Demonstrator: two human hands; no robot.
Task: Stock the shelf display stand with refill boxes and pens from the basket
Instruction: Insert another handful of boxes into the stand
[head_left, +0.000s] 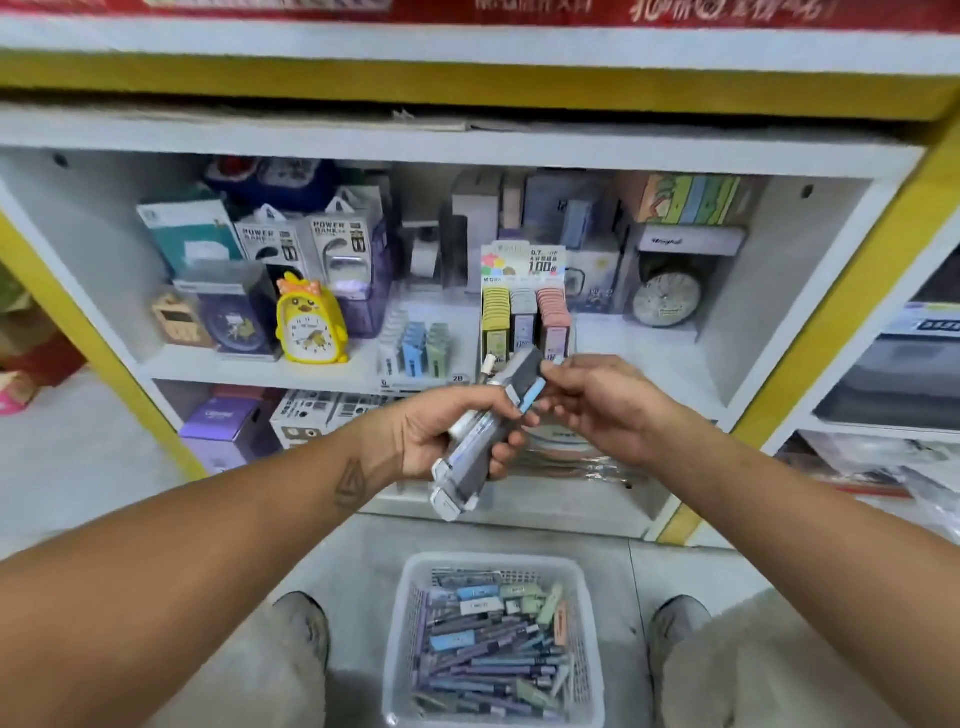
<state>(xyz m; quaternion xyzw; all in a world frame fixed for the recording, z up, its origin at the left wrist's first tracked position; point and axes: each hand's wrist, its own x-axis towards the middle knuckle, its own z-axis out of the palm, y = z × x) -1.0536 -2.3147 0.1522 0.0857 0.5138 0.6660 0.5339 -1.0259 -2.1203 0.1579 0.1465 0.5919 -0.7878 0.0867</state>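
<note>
The left hand (441, 436) is curled around a bundle of grey refill boxes (470, 462), together with one white pen (467, 421); the exact number of boxes in the bundle cannot be counted. The right hand (597, 400) pinches one blue refill box (531, 399) between thumb and fingertips, at the far end of the bundle. Both hands are held in front of the middle shelf (649, 343).

Just beyond them, on this shelf, stands the display stand (522, 280) with three columns of boxes: yellow, grey and pink. To the left of it is a lower tray (415, 348) with three more rows, white, blue and green.

Near the person, on the floor between the two knees, sits one white basket (493, 561) with many pens and refill boxes inside. One yellow chick clock (309, 322) stands further left on the shelf, and one round clock (667, 299) at the right.
</note>
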